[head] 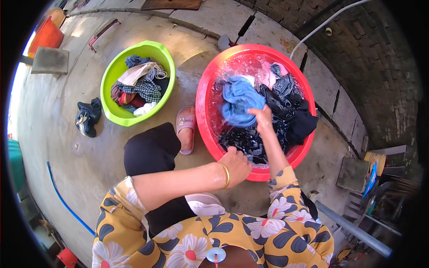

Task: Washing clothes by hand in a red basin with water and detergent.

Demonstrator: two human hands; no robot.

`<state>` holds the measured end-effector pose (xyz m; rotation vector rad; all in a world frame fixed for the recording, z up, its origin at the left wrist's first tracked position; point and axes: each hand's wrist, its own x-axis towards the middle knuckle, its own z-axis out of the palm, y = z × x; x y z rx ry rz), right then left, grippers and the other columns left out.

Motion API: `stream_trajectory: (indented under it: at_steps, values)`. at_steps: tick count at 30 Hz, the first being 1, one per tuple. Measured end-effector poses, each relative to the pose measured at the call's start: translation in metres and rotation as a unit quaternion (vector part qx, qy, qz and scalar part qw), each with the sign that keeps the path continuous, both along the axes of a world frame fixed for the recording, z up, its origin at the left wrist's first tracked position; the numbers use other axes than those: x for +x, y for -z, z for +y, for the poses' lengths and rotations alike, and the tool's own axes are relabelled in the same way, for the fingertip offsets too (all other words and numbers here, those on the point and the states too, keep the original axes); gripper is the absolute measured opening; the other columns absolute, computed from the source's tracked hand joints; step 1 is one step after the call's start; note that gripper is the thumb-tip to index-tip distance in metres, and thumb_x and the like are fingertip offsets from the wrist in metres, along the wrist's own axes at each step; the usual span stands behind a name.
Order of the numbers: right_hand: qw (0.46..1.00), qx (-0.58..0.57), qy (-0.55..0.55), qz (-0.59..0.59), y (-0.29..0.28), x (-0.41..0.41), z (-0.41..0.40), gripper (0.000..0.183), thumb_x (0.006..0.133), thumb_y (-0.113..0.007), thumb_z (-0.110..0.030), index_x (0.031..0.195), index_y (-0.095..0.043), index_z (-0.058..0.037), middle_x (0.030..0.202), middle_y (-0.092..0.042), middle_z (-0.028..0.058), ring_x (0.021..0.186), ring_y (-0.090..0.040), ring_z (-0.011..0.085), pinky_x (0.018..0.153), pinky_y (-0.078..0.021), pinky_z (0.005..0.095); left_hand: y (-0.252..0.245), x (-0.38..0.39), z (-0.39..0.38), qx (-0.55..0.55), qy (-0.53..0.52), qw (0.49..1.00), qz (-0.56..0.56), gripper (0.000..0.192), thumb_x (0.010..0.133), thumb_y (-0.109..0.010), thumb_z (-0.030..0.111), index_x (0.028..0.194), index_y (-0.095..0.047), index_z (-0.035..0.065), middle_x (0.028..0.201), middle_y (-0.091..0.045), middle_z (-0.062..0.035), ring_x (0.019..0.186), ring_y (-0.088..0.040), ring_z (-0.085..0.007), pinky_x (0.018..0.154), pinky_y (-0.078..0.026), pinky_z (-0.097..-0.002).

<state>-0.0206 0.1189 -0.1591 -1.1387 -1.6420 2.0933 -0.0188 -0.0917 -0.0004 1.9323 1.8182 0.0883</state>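
A large red plastic tub [207, 130] with water and wet laundry stands before me. Inside it, my right hand [263, 117] grips the near right edge of a blue cloth [239, 97]. My left hand [237, 165], with a gold bangle at the wrist, is curled at the tub's near rim; whether its fingers hold anything is hidden. Just beyond it lies a dark patterned garment [243, 142] in the water. Black clothes [296, 124] are heaped on the right, partly over the rim. A checked cloth [285, 85] and a pink cloth [267, 77] are at the far side.
To the left stands a lime-green basin [106, 105] of mixed clothes, with a dark bundled garment [88, 115] on the concrete floor beside it. My slippered foot [186, 130] is between the basins. A white hose [330, 20] runs down behind the tub; a grey pipe [352, 227] lies at lower right.
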Motion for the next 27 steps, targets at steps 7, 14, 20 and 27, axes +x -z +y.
stream_trajectory:
  at_steps: [7,14,20,27]
  values:
    - [0.978,0.149,-0.025,0.142,-0.213,-0.029,0.001,0.039,0.058,-0.061,0.01,0.096,-0.057,0.0061,0.079,-0.061,0.0064,0.067,-0.058,0.0132,0.067,-0.0463,0.0251,-0.013,0.004,0.02,0.014,0.003,1.0,-0.018,0.024,0.074,-0.057,0.015,0.095,-0.06,0.0034,0.091,-0.062,-0.0122,0.087,-0.058,-0.0253,0.072,-0.04,-0.0381]
    - [0.987,0.126,-0.007,0.101,-0.163,-0.033,-0.006,0.04,0.058,-0.064,0.01,0.096,-0.058,0.0013,0.083,-0.061,0.0047,0.071,-0.058,0.0145,0.069,-0.047,0.027,-0.019,0.006,0.017,0.018,0.012,1.0,-0.014,0.025,0.074,-0.058,0.015,0.096,-0.06,0.0039,0.093,-0.063,-0.0118,0.089,-0.058,-0.0243,0.073,-0.04,-0.0383]
    - [0.987,0.15,0.018,-0.059,0.033,-0.026,-0.012,0.044,0.053,-0.071,-0.001,0.094,-0.054,0.0006,0.088,-0.061,0.0116,0.078,-0.058,0.0223,0.075,-0.0458,0.0322,-0.016,-0.001,0.022,0.031,-0.021,0.998,-0.052,0.023,0.077,-0.055,0.018,0.095,-0.059,0.0037,0.09,-0.063,-0.0106,0.084,-0.059,-0.0237,0.067,-0.04,-0.0363]
    - [0.861,0.293,-0.173,-0.379,0.114,0.023,-0.087,0.072,0.06,-0.075,-0.015,0.122,-0.038,-0.0054,0.1,-0.059,0.0259,0.096,-0.056,0.042,0.082,-0.0427,0.0457,-0.005,-0.004,0.017,0.038,-0.003,0.999,-0.025,0.025,0.078,-0.053,0.018,0.095,-0.06,0.001,0.092,-0.063,-0.0146,0.083,-0.06,-0.0276,0.073,-0.043,-0.0431]
